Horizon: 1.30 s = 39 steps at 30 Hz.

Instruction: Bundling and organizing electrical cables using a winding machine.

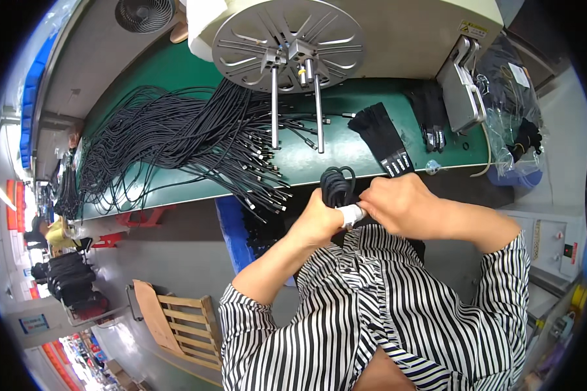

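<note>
1. The left hand [321, 216] is clamped on the coil [336, 186], black cable looped at the desk's near edge.
2. The right hand [398, 203] meets it, fingers drawn together by a white piece [352, 215]; I cannot tell what they grip, or whether that piece wraps cable or finger.
3. To do this well, I'd keep the left grip firm and the loops even, letting the right fingers work close to the coil.
4. The green desk [310, 171] bears a cable pile [176, 130] leftward and black strips [377, 133] rightward, below a metal disc [290, 49].
5. Beyond: a fan [143, 14], a wooden pallet [188, 319] and a blue bin [518, 178].
</note>
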### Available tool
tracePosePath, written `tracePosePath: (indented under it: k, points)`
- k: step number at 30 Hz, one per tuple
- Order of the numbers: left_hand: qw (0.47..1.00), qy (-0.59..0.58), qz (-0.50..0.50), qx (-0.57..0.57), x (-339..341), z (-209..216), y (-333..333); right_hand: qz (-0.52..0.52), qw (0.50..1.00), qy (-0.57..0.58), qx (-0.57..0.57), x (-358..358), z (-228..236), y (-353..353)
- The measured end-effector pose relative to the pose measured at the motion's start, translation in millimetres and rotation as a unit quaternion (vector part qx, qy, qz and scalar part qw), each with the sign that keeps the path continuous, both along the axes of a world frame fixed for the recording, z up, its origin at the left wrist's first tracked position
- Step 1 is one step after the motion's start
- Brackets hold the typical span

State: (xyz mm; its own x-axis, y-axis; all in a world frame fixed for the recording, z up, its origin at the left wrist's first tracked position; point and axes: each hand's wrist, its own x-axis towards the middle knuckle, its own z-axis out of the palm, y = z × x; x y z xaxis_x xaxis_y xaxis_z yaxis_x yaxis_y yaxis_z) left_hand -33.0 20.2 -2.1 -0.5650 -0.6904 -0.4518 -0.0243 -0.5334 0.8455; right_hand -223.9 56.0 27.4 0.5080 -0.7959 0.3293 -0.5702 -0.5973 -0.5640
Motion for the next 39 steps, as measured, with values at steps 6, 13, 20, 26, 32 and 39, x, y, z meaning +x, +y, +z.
tracePosePath:
  k: [6,13,20,26,32,39]
  points:
    - [0.762,-0.430,-0.212,-0.437,-14.5,-13.3,-9.4,0.099,0.959,0.145,-0.221,20.6,22.0,14.9]
    - [0.923,-0.010,-0.268,-0.274,15.2,-13.4,22.3,0.166,0.963,-0.137,0.159,-1.1,11.5,-10.5]
    - [0.987,0.011,-0.150,-0.051,24.9,1.1,60.2,0.132,0.987,-0.016,-0.086,7.2,2.4,16.9]
    - [0.996,0.021,-0.001,0.090,34.2,12.5,86.6,0.162,0.976,-0.103,0.105,1.6,-4.3,29.5]
    - [0.971,0.108,0.080,0.196,42.1,10.6,90.3,0.121,0.947,-0.197,0.225,-5.7,-3.9,58.4]
    - [0.967,-0.180,0.067,-0.169,4.8,-14.6,54.1,-0.028,0.990,-0.086,0.104,20.8,-7.3,58.7]
